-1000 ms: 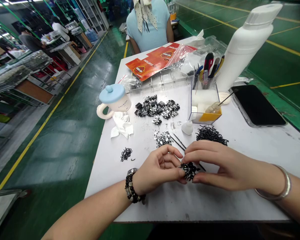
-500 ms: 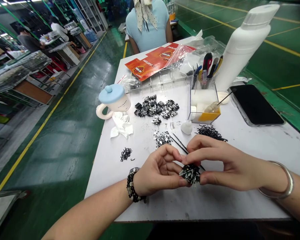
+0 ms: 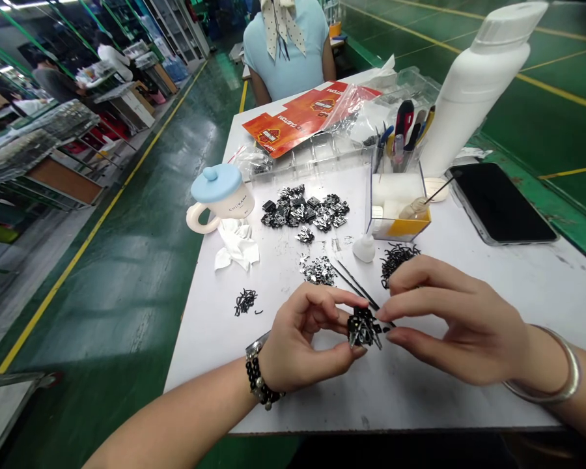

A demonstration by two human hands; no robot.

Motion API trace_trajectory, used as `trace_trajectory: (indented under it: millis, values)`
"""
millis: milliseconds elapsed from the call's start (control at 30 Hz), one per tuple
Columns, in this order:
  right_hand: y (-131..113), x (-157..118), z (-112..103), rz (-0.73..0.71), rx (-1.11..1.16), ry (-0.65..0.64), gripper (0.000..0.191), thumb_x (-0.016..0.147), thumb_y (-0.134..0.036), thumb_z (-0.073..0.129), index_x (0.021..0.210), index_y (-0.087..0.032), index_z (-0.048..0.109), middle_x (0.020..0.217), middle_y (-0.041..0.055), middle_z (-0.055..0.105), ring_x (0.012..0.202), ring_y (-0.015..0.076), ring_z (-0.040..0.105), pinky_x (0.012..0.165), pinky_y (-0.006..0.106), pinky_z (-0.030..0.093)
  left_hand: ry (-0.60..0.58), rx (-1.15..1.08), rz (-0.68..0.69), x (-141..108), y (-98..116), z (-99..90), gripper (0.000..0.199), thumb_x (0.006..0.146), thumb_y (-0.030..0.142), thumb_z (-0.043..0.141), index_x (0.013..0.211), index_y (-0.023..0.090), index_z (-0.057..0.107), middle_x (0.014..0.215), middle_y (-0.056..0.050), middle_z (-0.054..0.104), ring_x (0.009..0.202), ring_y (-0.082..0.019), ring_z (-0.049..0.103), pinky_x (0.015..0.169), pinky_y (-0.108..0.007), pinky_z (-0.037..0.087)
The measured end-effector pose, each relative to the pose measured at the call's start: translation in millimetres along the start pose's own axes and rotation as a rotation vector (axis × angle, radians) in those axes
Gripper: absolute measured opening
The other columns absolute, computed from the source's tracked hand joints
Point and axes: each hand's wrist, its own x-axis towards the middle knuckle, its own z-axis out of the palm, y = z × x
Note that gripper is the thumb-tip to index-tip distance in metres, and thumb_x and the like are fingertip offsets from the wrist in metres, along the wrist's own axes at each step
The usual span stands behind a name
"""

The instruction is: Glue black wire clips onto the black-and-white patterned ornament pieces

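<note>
My left hand [image 3: 312, 339] grips a small black and silver ornamental piece [image 3: 364, 327] by its edges, between thumb and fingers. Just to its right, my right hand [image 3: 449, 319] has thumb and index finger nearly together, with a tiny dark bit at the tips that I cannot make out. Black tweezers [image 3: 354, 281] lie on the table behind the held piece, partly hidden by the hands. Close by are a pile of small silver bits [image 3: 318, 270] and a heap of short black curved pieces [image 3: 395, 260].
More black and silver pieces [image 3: 303, 212] lie farther back. A lidded mug [image 3: 224, 195], crumpled tissue [image 3: 237, 244] and small black pile [image 3: 245, 301] are left. A clear box [image 3: 400, 225], white bottle [image 3: 478, 91] and phone [image 3: 501, 202] stand right. A person [image 3: 288, 58] sits ahead.
My right hand has drawn back a little to the right from the ornamental piece. My left hand has tilted the piece slightly, so more of it shows.
</note>
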Motion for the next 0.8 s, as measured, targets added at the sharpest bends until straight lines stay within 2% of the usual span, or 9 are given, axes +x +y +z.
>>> trace_trajectory:
  millis: [100,233,400,700,800]
  values:
    - [-5,1,2,-0.061,-0.091,0.019,0.013,0.081,-0.012,0.061,0.094,-0.016,0.060,0.081,0.0044,0.050,0.072,0.0140,0.050,0.061,0.028,0.047,0.034,0.113,0.077,-2,-1,1.5,0.039,0.069,-0.004,0.067,0.089,0.022,0.045,0.111,-0.003,0.062,0.081,-0.011,0.066,0.075,-0.024,0.055]
    - [-9,1,7,-0.083,-0.125,0.020,0.014,0.083,-0.011,0.057,0.096,-0.017,0.059,0.080,0.0042,0.051,0.070,0.0140,0.050,0.059,0.031,0.045,0.042,0.237,0.145,-5,-3,1.4,0.041,0.068,-0.004,0.067,0.091,0.023,0.045,0.111,-0.004,0.062,0.083,-0.013,0.065,0.076,-0.025,0.055]
    - [-11,0,10,-0.094,-0.142,0.013,0.017,0.083,-0.010,0.058,0.099,-0.016,0.058,0.080,0.0044,0.052,0.068,0.0136,0.050,0.058,0.032,0.044,0.059,0.307,0.181,-6,-3,1.1,0.044,0.066,-0.008,0.066,0.091,0.023,0.047,0.111,-0.003,0.063,0.087,-0.013,0.063,0.075,-0.023,0.052]
    - [-11,-1,13,-0.103,-0.139,0.022,0.011,0.084,-0.009,0.056,0.094,-0.014,0.058,0.079,0.0037,0.051,0.068,0.0127,0.048,0.057,0.030,0.042,0.127,0.437,0.226,-8,-6,2.2,0.041,0.066,-0.004,0.070,0.087,0.023,0.048,0.109,-0.003,0.067,0.089,-0.013,0.063,0.074,-0.022,0.053]
    - [-11,-1,15,-0.103,-0.156,0.022,0.010,0.086,-0.010,0.054,0.094,-0.015,0.057,0.078,0.0036,0.052,0.067,0.0126,0.048,0.056,0.029,0.042,0.120,0.436,0.306,-5,-9,1.6,0.039,0.065,-0.003,0.071,0.087,0.021,0.049,0.108,-0.005,0.067,0.088,-0.014,0.064,0.073,-0.022,0.054]
